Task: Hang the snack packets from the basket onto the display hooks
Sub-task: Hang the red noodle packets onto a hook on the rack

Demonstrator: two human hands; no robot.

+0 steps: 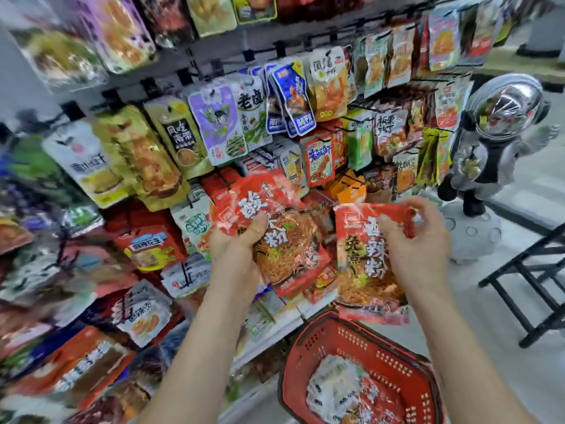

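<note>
Holding two red snack packets before the display hooks, above the basket.
Left hand grips the left packet, thumb curled over it; right hand pinches the right packet near its top. Light, soft, probably slippery film: best held at the top edge. Hang holes and free hook tips are lost in blur.

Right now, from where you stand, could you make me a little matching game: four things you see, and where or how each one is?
1 red basket
2 astronaut figure
3 purple packet
4 right hand

a hanging
b grips a red noodle packet
c down below, packets inside
d silver, standing at far right

Pairs: 1-c, 2-d, 3-a, 4-b
</note>
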